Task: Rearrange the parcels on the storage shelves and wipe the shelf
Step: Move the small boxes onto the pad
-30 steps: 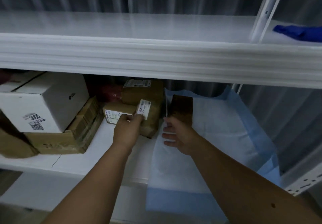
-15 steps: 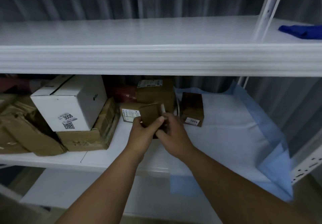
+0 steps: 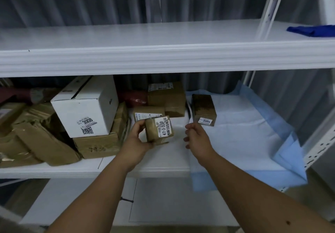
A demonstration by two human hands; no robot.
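From the head view, both bare forearms reach up and forward from the bottom edge toward the middle shelf [image 3: 54, 169]. The left hand [image 3: 137, 138] is raised over the front part of that shelf, with its thumb and fingers curled round a small brown parcel [image 3: 158, 130], gripping it by the left side and lower corner so the parcel sits tilted in the air. The right hand [image 3: 196, 136] hangs just to the right of the parcel, apart from it, fingers loosely curled and holding nothing. A white label on the held parcel faces the camera and reads "47-3-33" with further characters and a "5" beside it; the smaller print and the code above are too fine to read. On a white and blue pad [image 3: 253, 138] spread over the right half of the shelf stands a brown box [image 3: 204, 109] with a tag reading "3004", just beyond the right hand. To the left, a white carton [image 3: 87, 105] marked "3008" above a square code sits on a flat cardboard box [image 3: 97, 144] with faint handwritten digits that cannot be made out. Crumpled brown paper parcels [image 3: 32, 142] lie at the far left. Behind the held parcel are a low brown box [image 3: 148, 114] with a printed label and a larger taped brown box [image 3: 166, 96], with a dark red package [image 3: 134, 97] beside it. On the upper shelf [image 3: 163, 58], at the far right, lies a blue cloth [image 3: 311, 31], well apart from both hands.
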